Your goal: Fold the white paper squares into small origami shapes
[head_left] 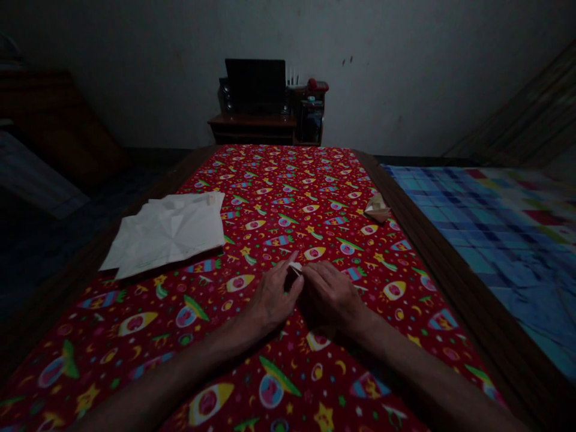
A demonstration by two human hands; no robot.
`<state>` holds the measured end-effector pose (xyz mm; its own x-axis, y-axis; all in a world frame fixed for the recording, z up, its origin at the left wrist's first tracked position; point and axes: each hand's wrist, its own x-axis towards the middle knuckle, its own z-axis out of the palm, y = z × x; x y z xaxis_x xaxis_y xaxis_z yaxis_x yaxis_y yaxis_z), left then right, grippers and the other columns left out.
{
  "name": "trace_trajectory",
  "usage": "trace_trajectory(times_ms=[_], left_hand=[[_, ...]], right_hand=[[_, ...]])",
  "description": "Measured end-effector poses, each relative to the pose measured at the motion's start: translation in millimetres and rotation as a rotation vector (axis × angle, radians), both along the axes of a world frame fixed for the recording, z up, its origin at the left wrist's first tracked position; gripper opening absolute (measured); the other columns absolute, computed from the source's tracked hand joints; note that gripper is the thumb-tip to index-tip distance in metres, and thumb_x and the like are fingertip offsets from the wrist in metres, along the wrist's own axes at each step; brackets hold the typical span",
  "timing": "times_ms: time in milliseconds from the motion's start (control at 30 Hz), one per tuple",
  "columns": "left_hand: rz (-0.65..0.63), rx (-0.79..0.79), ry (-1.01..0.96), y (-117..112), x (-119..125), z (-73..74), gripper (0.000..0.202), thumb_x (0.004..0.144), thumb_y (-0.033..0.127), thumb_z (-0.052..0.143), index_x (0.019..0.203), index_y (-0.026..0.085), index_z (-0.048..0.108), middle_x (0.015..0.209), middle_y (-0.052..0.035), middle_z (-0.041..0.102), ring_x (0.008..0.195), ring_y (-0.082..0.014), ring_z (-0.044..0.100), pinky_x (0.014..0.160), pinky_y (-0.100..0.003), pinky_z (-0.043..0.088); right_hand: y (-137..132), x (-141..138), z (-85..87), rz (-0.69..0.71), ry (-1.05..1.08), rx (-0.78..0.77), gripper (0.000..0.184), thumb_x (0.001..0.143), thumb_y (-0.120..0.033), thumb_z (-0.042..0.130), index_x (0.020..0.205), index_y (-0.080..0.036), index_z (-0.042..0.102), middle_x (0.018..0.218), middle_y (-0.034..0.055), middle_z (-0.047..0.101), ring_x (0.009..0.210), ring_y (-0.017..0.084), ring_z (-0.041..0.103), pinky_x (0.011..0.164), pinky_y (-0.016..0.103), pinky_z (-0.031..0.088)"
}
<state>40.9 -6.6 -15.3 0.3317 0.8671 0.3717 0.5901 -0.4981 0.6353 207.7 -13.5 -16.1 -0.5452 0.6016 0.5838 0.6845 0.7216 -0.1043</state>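
Both hands meet over the red patterned cloth (pixel 310 207), around a small folded piece of white paper (pixel 296 267). My left hand (pixel 275 295) pinches the paper between thumb and fingers. From the other side, my right hand (pixel 335 294) has its curled fingers pressed against the same piece. Most of the paper is hidden by the fingers, so its full shape cannot be made out. Left of the hands lies a stack of creased white paper sheets (pixel 173 231). A small folded paper piece (pixel 377 207) rests near the cloth's right edge.
Beyond the table's far end stands a desk (pixel 254 121) with a dark monitor (pixel 255 83) and speakers. A bed with a blue checked cover (pixel 477 240) is to the right. Brown wooden table edge (pixel 418 258) borders the cloth. The room is dim.
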Motion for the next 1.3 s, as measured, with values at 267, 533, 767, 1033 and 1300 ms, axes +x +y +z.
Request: trace_trajectory(times_ms=[267,533,767,1033,1300], left_hand=[[-0.021,0.041,0.014,-2.4,2.2,4.5,0.034,0.084,0.014,0.043,0.115,0.011,0.055,0.104,-0.0111,0.063,0.098,-0.0198,0.061,0.089,-0.035,0.051],[-0.057,0.089,0.183,-3.0,-7.0,9.0,0.042,0.084,0.011,0.044,0.125,0.017,0.047,0.104,-0.0077,0.061,0.095,-0.0197,0.061,0.086,-0.035,0.052],[-0.100,0.173,0.295,-0.6,-15.6,3.4,0.044,0.088,0.011,0.040,0.132,0.017,0.040,0.103,-0.0084,0.060,0.091,-0.0196,0.062,0.078,-0.032,0.053],[-0.142,0.132,0.346,-0.7,-16.8,7.4,0.040,0.091,0.015,0.039,0.131,0.015,0.044,0.099,-0.0083,0.063,0.089,-0.0191,0.062,0.077,-0.032,0.053],[-0.063,0.060,0.358,2.6,-19.8,-1.2,0.034,0.089,0.016,0.044,0.121,0.020,0.053,0.099,-0.0048,0.065,0.087,-0.0178,0.063,0.075,-0.028,0.051]], right_hand=[[-1.7,-7.0,-0.6,-0.148,-0.035,-0.008,0.017,0.092,-0.017,0.039,0.092,-0.015,0.057,0.077,0.0065,0.061,0.072,0.017,0.053,0.064,0.028,0.042],[-1.1,-4.1,-0.4,-0.166,-0.085,0.135,0.018,0.092,-0.018,0.040,0.088,-0.014,0.057,0.068,0.0054,0.061,0.061,0.015,0.053,0.055,0.027,0.033],[0.2,-4.4,3.0,-0.260,-0.110,0.084,0.021,0.089,-0.019,0.037,0.078,-0.016,0.055,0.057,0.0027,0.059,0.052,0.014,0.051,0.049,0.027,0.026],[0.5,-1.0,1.3,-0.254,-0.193,0.040,0.012,0.081,-0.013,0.045,0.075,-0.017,0.054,0.060,0.0030,0.060,0.053,0.014,0.052,0.050,0.028,0.023],[-1.1,-2.8,0.8,-0.348,-0.182,-0.145,0.014,0.084,-0.024,0.048,0.089,-0.015,0.058,0.065,0.0042,0.065,0.054,0.015,0.055,0.050,0.028,0.020]])
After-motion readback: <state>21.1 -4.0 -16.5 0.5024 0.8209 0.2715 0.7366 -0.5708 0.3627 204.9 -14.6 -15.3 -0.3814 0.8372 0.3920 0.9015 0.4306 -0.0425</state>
